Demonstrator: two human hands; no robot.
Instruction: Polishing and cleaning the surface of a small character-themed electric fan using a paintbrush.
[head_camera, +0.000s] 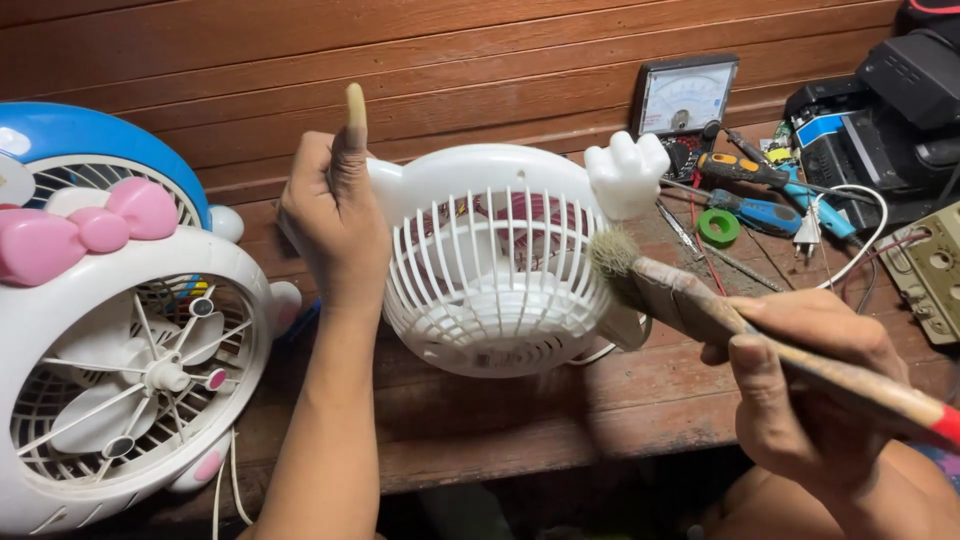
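— Standing behind the person's shoulder, what do you see in their hands?

— Holding a small white fan (495, 265) up off a wooden bench (560, 410), the left hand (335, 215) is closed around the fan's left edge, thumb pointing straight up. The fan has a ribbed plastic grille facing us and a white paw-shaped knob (626, 172) at its upper right. Something reddish shows through the slats, but I cannot tell what it is.

— And the right hand?

— The right hand (800, 375) is clamped on the handle of a worn paintbrush (700, 310), fingers wrapped over it, low at the right. The handle ends in red near the frame's edge. The bristles (612, 252) touch the right side of the grille, just under the paw knob.

— What surrounds them?

— At far left stands a larger white fan (130, 380) with a pink bow (85, 225) and a blue top, its blades visible behind the guard. At the back, against the brown plank wall (450, 60), sits an analogue meter (685, 100). Beside it lie screwdrivers (760, 185) with blue and orange handles, a green roll of tape (718, 227), and a white plug (808, 232) on its cord. Black equipment (890, 110) fills the upper right corner, well apart from both hands
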